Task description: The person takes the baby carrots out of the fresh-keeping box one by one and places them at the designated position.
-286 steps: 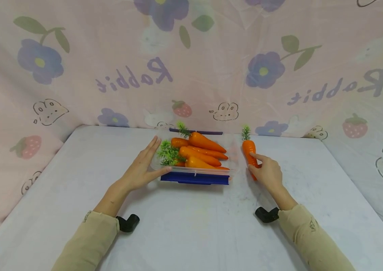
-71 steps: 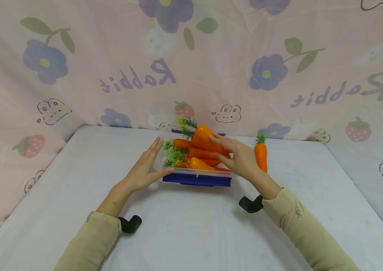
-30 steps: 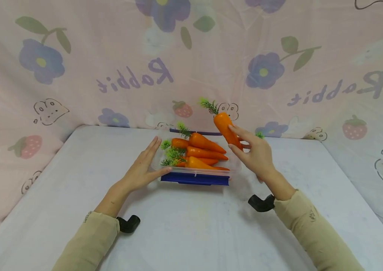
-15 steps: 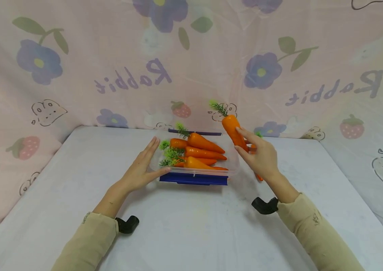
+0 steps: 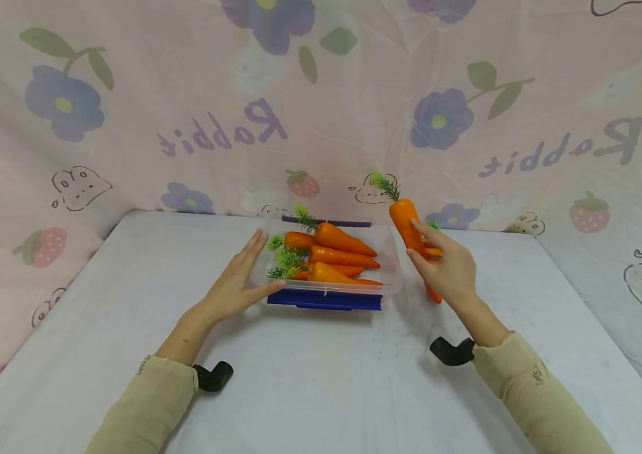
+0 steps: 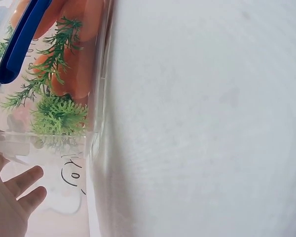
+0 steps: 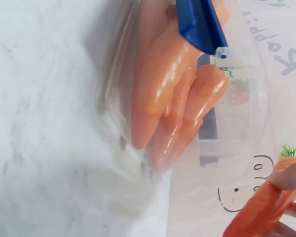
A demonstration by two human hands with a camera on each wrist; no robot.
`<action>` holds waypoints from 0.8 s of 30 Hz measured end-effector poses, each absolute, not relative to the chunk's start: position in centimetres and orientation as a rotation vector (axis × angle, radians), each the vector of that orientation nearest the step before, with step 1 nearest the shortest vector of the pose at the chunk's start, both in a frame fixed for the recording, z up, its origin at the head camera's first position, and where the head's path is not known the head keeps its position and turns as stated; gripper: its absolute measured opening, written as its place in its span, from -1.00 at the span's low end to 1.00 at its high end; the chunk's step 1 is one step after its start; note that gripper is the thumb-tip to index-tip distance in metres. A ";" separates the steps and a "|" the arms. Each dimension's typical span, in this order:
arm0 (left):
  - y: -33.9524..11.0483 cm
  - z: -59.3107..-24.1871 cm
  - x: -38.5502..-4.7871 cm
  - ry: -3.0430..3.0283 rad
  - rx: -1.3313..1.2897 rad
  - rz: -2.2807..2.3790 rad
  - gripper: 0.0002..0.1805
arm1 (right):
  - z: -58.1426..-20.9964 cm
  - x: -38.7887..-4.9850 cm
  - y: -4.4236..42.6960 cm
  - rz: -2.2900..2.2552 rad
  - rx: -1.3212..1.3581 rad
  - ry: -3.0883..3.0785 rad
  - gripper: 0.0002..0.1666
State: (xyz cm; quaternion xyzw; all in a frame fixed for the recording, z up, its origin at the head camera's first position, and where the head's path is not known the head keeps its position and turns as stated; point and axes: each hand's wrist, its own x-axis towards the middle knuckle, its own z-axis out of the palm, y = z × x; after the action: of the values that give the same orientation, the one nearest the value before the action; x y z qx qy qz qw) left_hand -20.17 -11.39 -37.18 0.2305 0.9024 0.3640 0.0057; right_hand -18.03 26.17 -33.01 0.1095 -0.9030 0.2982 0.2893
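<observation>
In the head view a clear plastic box (image 5: 391, 277) with blue latch flaps (image 5: 323, 299) holds several orange carrots (image 5: 344, 256) with green tops. My left hand (image 5: 233, 284) lies along the box's left end, fingers straight and spread, thumb at the front rim. To the right of the box, my right hand (image 5: 450, 268) pinches a carrot (image 5: 405, 221) between thumb and fingers, raised and tilted with its leafy top up. Behind that hand a second carrot (image 5: 434, 295) lies on the table, mostly hidden. The right wrist view also shows the held carrot (image 7: 261, 207).
A white cloth covers the table (image 5: 309, 391). Behind it hangs a pink curtain (image 5: 332, 139) printed with flowers, strawberries and rabbits. Black angled pieces (image 5: 215, 376) sit at both sleeve cuffs.
Earlier, my right hand held a carrot on the table, then gripped another in the box. It has since lifted that one out and moved right and down. My left hand has stayed put.
</observation>
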 end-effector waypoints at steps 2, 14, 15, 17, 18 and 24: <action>-11.4 -37.2 -20.2 2.825 0.723 1.142 0.02 | -33.2 -18.0 26.4 0.816 0.265 -2.408 -0.36; -11.3 -37.2 -20.2 2.827 0.716 1.146 0.02 | -34.0 -17.8 27.9 0.774 0.112 -2.448 -0.38; -11.3 -37.2 -20.2 2.827 0.717 1.147 0.02 | -34.1 -17.8 28.1 0.766 0.099 -2.452 -0.38; -11.3 -37.2 -20.2 2.829 0.718 1.143 0.02 | -34.2 -17.7 28.4 0.757 0.078 -2.461 -0.39; -11.3 -37.2 -20.2 2.829 0.716 1.143 0.02 | -34.2 -17.6 28.6 0.751 0.070 -2.465 -0.39; -11.3 -37.2 -20.1 2.827 0.712 1.143 0.03 | -34.7 -17.2 29.7 0.728 0.042 -2.489 -0.38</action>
State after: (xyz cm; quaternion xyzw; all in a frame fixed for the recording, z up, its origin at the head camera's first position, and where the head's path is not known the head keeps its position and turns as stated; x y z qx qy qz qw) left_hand -20.11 -11.31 -37.21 0.2272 0.9028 0.3651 0.0050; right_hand -17.23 29.67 -34.68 0.0155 -0.9239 0.2703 0.2706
